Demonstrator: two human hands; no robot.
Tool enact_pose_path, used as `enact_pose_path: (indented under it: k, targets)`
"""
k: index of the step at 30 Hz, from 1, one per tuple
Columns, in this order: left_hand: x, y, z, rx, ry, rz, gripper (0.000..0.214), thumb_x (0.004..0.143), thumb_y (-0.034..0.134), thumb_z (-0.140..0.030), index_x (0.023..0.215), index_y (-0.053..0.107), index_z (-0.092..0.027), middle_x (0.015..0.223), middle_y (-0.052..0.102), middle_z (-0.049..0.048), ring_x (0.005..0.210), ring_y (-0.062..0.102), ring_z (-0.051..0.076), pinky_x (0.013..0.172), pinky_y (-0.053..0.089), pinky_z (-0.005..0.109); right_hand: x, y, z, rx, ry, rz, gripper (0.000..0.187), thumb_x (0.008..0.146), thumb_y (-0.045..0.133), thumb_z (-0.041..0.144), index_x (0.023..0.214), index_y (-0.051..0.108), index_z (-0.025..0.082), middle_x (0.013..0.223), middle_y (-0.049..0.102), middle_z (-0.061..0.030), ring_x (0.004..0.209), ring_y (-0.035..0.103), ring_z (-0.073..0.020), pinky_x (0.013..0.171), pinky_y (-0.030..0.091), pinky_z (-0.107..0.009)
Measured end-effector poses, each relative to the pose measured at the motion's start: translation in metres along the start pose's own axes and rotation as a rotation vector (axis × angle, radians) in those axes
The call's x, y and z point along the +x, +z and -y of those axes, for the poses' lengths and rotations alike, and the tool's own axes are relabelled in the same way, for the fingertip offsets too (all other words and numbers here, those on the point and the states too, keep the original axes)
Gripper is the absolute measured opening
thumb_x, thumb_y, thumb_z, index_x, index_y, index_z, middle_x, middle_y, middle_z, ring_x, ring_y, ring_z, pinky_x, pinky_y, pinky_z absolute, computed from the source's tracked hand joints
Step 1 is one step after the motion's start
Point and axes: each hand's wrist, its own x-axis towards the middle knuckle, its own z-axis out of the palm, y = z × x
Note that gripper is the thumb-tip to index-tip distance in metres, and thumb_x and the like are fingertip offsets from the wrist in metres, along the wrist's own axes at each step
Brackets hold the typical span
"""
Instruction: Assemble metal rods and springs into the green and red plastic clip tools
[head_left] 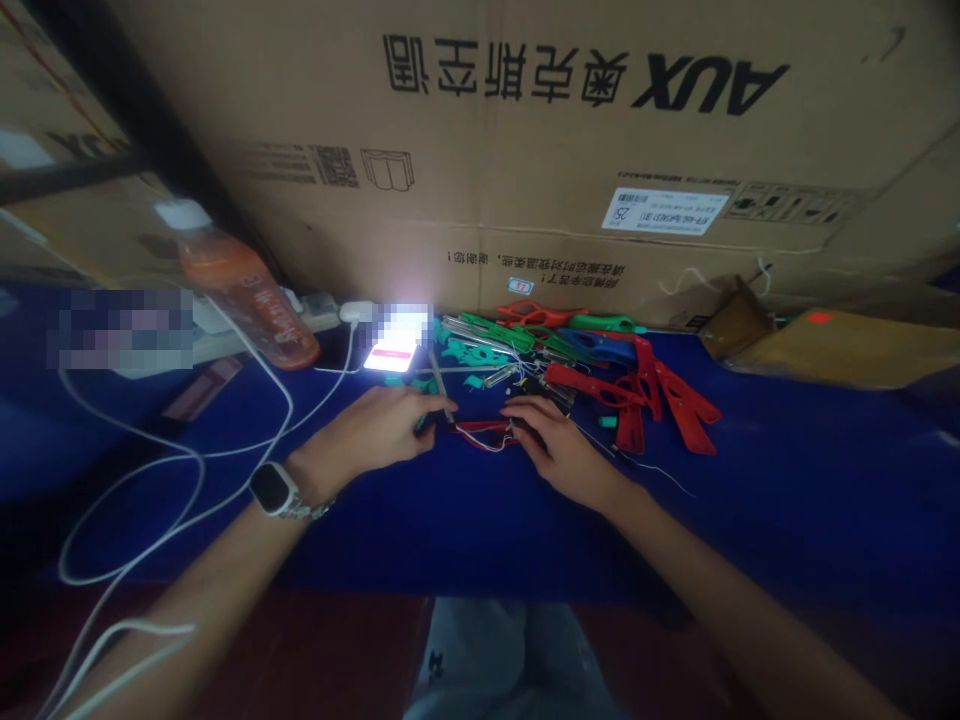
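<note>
My left hand (382, 432), with a watch on its wrist, lies on the blue cloth with its fingers curled round a thin metal tool (441, 385) that points toward the phone. My right hand (556, 445) rests just to the right, fingers bent and pressed on the end of a small red clip part with wires (484, 432) lying between the two hands. Behind them sits a pile of red, green and blue plastic clamps (600, 360).
A lit phone (396, 345) lies behind my left hand, white cables (180, 470) looping off to the left. An orange drink bottle (247, 295) leans at the back left. A large cardboard box (570, 140) walls off the back. Brown packets (840, 345) lie at the right.
</note>
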Motion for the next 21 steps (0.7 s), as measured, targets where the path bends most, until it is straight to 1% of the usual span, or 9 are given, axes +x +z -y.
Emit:
enact_pose_path:
  k: [2, 4, 7, 9, 14, 18, 21]
  targets:
    - [0.006, -0.004, 0.005, 0.084, 0.028, 0.022, 0.038, 0.086, 0.057, -0.018, 0.121, 0.071, -0.026, 0.092, 0.074, 0.0066, 0.077, 0.068, 0.023, 0.07, 0.048, 0.032, 0.0, 0.0, 0.0, 0.002, 0.002, 0.0, 0.03, 0.099, 0.048, 0.016, 0.124, 0.06, 0.024, 0.13, 0.059, -0.0103, 0.124, 0.058, -0.0232, 0.109, 0.048, -0.05]
    - [0.012, -0.007, 0.007, 0.142, 0.088, 0.037, 0.031, 0.089, 0.057, -0.018, 0.114, 0.073, -0.024, 0.091, 0.073, 0.0071, 0.08, 0.068, 0.022, 0.071, 0.047, 0.031, 0.0, 0.001, -0.001, 0.006, 0.002, 0.0, 0.029, 0.098, 0.048, 0.016, 0.124, 0.061, 0.023, 0.13, 0.059, -0.0103, 0.123, 0.058, -0.0228, 0.109, 0.048, -0.049]
    - [0.017, -0.011, 0.007, 0.17, 0.169, 0.05, 0.021, 0.091, 0.058, -0.019, 0.102, 0.075, -0.023, 0.092, 0.072, 0.0061, 0.085, 0.067, 0.021, 0.072, 0.045, 0.029, -0.001, 0.001, -0.001, 0.013, 0.001, -0.005, 0.029, 0.098, 0.048, 0.015, 0.124, 0.06, 0.022, 0.129, 0.059, -0.0107, 0.123, 0.058, -0.022, 0.11, 0.048, -0.048]
    - [0.016, -0.015, 0.005, 0.168, 0.162, 0.043, 0.017, 0.09, 0.06, -0.022, 0.097, 0.075, -0.023, 0.09, 0.072, 0.0048, 0.084, 0.066, 0.02, 0.072, 0.044, 0.029, -0.001, 0.001, -0.002, 0.013, 0.0, -0.005, 0.029, 0.098, 0.048, 0.015, 0.124, 0.06, 0.022, 0.129, 0.059, -0.0109, 0.123, 0.057, -0.0218, 0.11, 0.047, -0.047]
    - [0.007, -0.022, -0.001, 0.16, 0.062, 0.061, 0.014, 0.087, 0.066, -0.026, 0.094, 0.078, -0.025, 0.085, 0.072, 0.0041, 0.079, 0.067, 0.022, 0.07, 0.044, 0.03, 0.0, 0.001, -0.003, 0.008, -0.021, -0.009, 0.029, 0.098, 0.048, 0.015, 0.124, 0.06, 0.021, 0.129, 0.059, -0.0113, 0.123, 0.058, -0.0223, 0.109, 0.049, -0.047]
    - [0.007, -0.015, 0.0, 0.113, 0.048, 0.054, 0.013, 0.088, 0.067, -0.029, 0.094, 0.078, -0.025, 0.083, 0.075, 0.003, 0.078, 0.068, 0.021, 0.069, 0.043, 0.03, 0.0, 0.002, -0.003, 0.005, -0.026, -0.017, 0.029, 0.098, 0.048, 0.015, 0.123, 0.06, 0.022, 0.129, 0.06, -0.0111, 0.122, 0.059, -0.0227, 0.108, 0.049, -0.048]
    - [0.008, -0.008, 0.002, 0.056, 0.045, 0.032, 0.012, 0.088, 0.068, -0.029, 0.093, 0.078, -0.024, 0.084, 0.076, 0.0031, 0.076, 0.068, 0.02, 0.067, 0.042, 0.03, -0.001, 0.002, -0.003, 0.006, -0.026, -0.017, 0.029, 0.098, 0.048, 0.016, 0.123, 0.06, 0.023, 0.129, 0.06, -0.011, 0.122, 0.059, -0.0231, 0.107, 0.05, -0.049]
